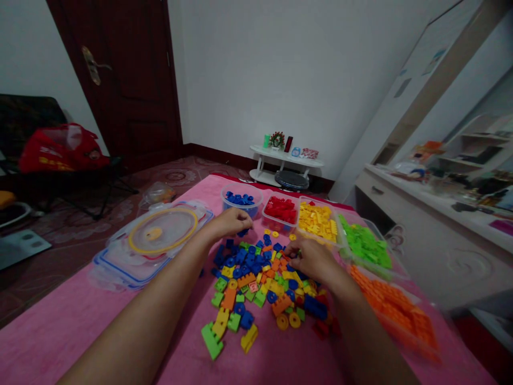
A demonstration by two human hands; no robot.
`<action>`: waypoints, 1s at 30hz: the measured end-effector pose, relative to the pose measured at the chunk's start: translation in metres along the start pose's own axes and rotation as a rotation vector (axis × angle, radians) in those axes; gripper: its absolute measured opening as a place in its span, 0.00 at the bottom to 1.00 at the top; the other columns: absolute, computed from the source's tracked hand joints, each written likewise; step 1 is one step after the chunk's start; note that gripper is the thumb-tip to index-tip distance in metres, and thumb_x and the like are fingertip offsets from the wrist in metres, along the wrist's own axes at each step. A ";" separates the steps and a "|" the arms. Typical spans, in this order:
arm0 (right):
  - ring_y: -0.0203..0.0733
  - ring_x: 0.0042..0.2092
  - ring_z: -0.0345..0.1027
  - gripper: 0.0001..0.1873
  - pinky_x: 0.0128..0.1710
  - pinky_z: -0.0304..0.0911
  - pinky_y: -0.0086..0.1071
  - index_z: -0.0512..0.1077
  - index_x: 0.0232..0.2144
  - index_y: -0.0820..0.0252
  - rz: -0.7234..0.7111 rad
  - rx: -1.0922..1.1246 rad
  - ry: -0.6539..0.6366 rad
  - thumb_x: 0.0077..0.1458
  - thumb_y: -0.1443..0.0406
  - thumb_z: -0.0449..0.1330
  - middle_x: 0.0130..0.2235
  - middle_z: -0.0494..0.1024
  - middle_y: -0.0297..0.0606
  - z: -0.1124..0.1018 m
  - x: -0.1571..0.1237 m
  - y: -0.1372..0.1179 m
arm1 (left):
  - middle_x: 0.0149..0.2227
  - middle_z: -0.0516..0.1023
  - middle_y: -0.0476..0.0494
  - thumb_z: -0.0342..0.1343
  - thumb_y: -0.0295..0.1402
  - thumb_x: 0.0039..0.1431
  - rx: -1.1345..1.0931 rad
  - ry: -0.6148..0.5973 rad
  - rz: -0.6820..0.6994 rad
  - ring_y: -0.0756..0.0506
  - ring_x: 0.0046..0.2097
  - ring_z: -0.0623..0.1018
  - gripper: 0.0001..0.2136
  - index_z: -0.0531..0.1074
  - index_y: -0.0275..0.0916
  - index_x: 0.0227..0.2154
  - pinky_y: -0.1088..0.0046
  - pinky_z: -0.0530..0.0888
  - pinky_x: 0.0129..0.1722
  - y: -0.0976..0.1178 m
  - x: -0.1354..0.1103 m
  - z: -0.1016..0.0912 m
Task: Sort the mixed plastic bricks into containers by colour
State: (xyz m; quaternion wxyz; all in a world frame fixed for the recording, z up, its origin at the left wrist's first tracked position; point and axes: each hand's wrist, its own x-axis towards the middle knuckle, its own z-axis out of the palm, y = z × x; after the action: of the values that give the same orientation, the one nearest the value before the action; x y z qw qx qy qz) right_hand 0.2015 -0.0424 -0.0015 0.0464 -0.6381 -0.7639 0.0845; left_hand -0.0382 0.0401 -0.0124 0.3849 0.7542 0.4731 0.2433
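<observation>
A mixed pile of plastic toy bricks (248, 283) in blue, green, yellow, orange and red lies on the pink cloth. At the pile's far left edge, my left hand (232, 222) is closed with a blue toy brick (242, 232) at its fingertips, just in front of the round tub (242, 208) of blue bricks. My right hand (310, 259) reaches down over the right side of the pile with its fingers pinched. What those fingers hold is mostly hidden; a small green bit shows by them.
Beyond the pile stand clear boxes of red bricks (280, 210), yellow bricks (318, 220), green bricks (364, 243) and orange bricks (395, 307), curving to the right. Stacked plastic lids (164, 232) lie at the left. A white cabinet (420, 230) stands right of the table.
</observation>
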 end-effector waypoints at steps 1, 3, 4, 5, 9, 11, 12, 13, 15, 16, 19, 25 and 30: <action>0.38 0.36 0.70 0.14 0.29 0.54 0.27 0.78 0.35 0.51 0.005 -0.016 -0.027 0.43 0.69 0.60 0.35 0.79 0.32 0.001 0.000 -0.002 | 0.24 0.74 0.48 0.52 0.36 0.48 0.058 -0.037 -0.006 0.52 0.23 0.69 0.12 0.76 0.35 0.29 0.80 0.62 0.21 0.000 -0.002 -0.004; 0.38 0.35 0.70 0.16 0.29 0.54 0.27 0.78 0.36 0.51 0.024 -0.044 -0.062 0.43 0.70 0.59 0.35 0.79 0.33 0.003 -0.001 -0.006 | 0.23 0.74 0.49 0.54 0.34 0.46 0.212 -0.103 -0.020 0.52 0.24 0.69 0.09 0.76 0.35 0.26 0.79 0.63 0.23 0.000 -0.006 -0.008; 0.38 0.34 0.70 0.16 0.29 0.54 0.27 0.78 0.36 0.51 0.035 -0.056 -0.071 0.44 0.70 0.58 0.35 0.79 0.34 0.003 -0.001 -0.008 | 0.23 0.75 0.49 0.57 0.34 0.44 0.285 -0.127 -0.028 0.52 0.25 0.70 0.09 0.77 0.36 0.26 0.79 0.63 0.23 0.001 -0.008 -0.008; 0.39 0.34 0.70 0.16 0.29 0.54 0.28 0.78 0.35 0.52 0.044 -0.063 -0.069 0.44 0.71 0.57 0.35 0.79 0.35 0.002 0.000 -0.010 | 0.25 0.76 0.48 0.59 0.35 0.43 0.341 -0.146 -0.028 0.51 0.26 0.71 0.09 0.78 0.37 0.27 0.80 0.63 0.24 0.002 -0.009 -0.007; 0.40 0.38 0.71 0.15 0.35 0.58 0.29 0.78 0.36 0.55 0.049 0.006 0.100 0.49 0.70 0.54 0.37 0.79 0.37 0.002 0.004 -0.013 | 0.34 0.79 0.48 0.64 0.39 0.38 0.426 -0.193 -0.008 0.48 0.33 0.75 0.17 0.79 0.45 0.35 0.79 0.64 0.26 0.011 -0.012 0.005; 0.40 0.40 0.70 0.17 0.39 0.59 0.30 0.76 0.40 0.56 0.027 0.061 0.217 0.51 0.70 0.52 0.39 0.79 0.38 0.008 0.009 -0.011 | 0.36 0.80 0.48 0.65 0.37 0.37 0.473 -0.182 -0.009 0.46 0.35 0.76 0.18 0.79 0.48 0.37 0.78 0.64 0.27 0.017 -0.014 0.011; 0.40 0.42 0.70 0.18 0.41 0.59 0.30 0.75 0.43 0.57 0.003 0.080 0.255 0.52 0.70 0.52 0.41 0.78 0.39 0.013 0.012 -0.010 | 0.35 0.80 0.48 0.65 0.36 0.37 0.502 -0.168 -0.009 0.45 0.35 0.76 0.17 0.79 0.48 0.36 0.78 0.63 0.27 0.020 -0.016 0.014; 0.41 0.44 0.69 0.18 0.43 0.59 0.30 0.74 0.44 0.57 -0.030 0.094 0.274 0.52 0.70 0.53 0.43 0.77 0.39 0.019 0.015 -0.009 | 0.35 0.80 0.47 0.65 0.35 0.38 0.523 -0.149 -0.006 0.45 0.35 0.76 0.16 0.79 0.48 0.35 0.77 0.63 0.27 0.022 -0.017 0.016; 0.42 0.49 0.66 0.20 0.48 0.58 0.32 0.73 0.47 0.55 -0.087 0.106 0.263 0.51 0.70 0.55 0.47 0.76 0.39 0.030 0.020 -0.007 | 0.34 0.80 0.46 0.65 0.33 0.37 0.527 -0.100 -0.001 0.44 0.34 0.76 0.13 0.80 0.46 0.32 0.76 0.62 0.26 0.026 -0.019 0.018; 0.43 0.50 0.65 0.21 0.49 0.57 0.32 0.73 0.48 0.54 -0.100 0.105 0.241 0.50 0.70 0.56 0.48 0.75 0.38 0.035 0.022 -0.007 | 0.33 0.80 0.47 0.65 0.33 0.36 0.503 -0.083 0.002 0.45 0.32 0.75 0.13 0.80 0.46 0.31 0.76 0.61 0.25 0.026 -0.019 0.019; 0.44 0.48 0.67 0.18 0.47 0.59 0.33 0.74 0.45 0.52 -0.084 0.098 0.213 0.51 0.67 0.58 0.44 0.77 0.37 0.036 0.022 -0.006 | 0.28 0.79 0.48 0.64 0.34 0.38 0.325 -0.093 0.044 0.48 0.29 0.73 0.12 0.80 0.42 0.30 0.78 0.61 0.24 0.025 -0.016 0.018; 0.42 0.46 0.68 0.18 0.44 0.60 0.32 0.74 0.44 0.53 -0.075 0.113 0.337 0.50 0.68 0.55 0.45 0.75 0.36 0.016 0.015 0.004 | 0.23 0.72 0.48 0.55 0.39 0.48 -0.473 -0.118 -0.104 0.54 0.21 0.66 0.12 0.73 0.35 0.29 0.81 0.59 0.17 0.028 -0.007 0.018; 0.41 0.45 0.68 0.18 0.45 0.59 0.31 0.77 0.38 0.56 -0.156 0.088 0.153 0.44 0.73 0.56 0.41 0.77 0.37 0.028 0.017 0.010 | 0.29 0.74 0.41 0.47 0.38 0.54 -1.144 -0.238 -0.299 0.51 0.26 0.73 0.13 0.68 0.34 0.36 0.83 0.64 0.17 0.028 -0.002 0.015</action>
State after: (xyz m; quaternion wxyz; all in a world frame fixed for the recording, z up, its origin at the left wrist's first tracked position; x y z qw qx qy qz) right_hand 0.2025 -0.0258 -0.0316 0.1387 -0.5786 -0.8011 0.0650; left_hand -0.0140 0.0257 0.0015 0.8098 0.3749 0.3217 0.3166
